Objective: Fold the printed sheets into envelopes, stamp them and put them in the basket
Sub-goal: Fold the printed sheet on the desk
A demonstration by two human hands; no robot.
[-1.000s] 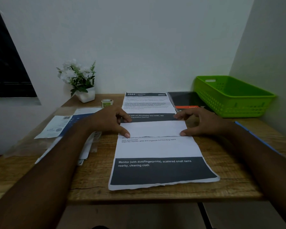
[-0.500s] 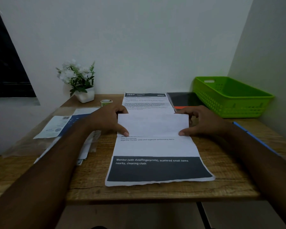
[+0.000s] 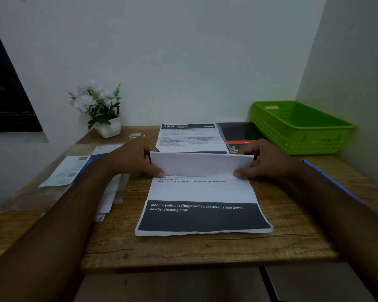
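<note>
— Where's the paper, from the head view?
— The printed sheet (image 3: 202, 192) lies on the table (image 3: 205, 249) straight ahead, long axis running away from me, its far flap (image 3: 201, 164) raised.
— And your fingers?
— My left hand (image 3: 135, 160) pinches the flap's left end, my right hand (image 3: 268, 162) its right end, both equally near.
</note>
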